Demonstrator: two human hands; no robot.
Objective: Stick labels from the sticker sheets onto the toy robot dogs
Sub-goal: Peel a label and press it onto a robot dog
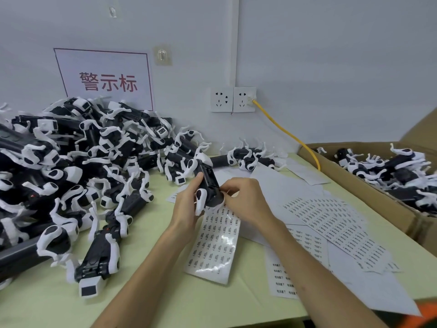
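Gripping a glossy black-and-white plastic toy robot dog point(208, 183) over the middle of the pale green table point(165, 292), the left hand point(186, 204) wraps its body; the right hand point(246, 200) pinches its near end. Beneath lies a shiny sticker sheet point(212, 245). A cardboard box point(378, 209) at the right edge holds more dogs point(390, 169); a heap point(71, 174) fills the far left corner.

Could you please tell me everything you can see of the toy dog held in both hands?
The held toy dog looks like black plastic with white legs. It is raised over a sticker sheet, body pointing away from the person. The left hand grips its side; the right hand pinches its near end.
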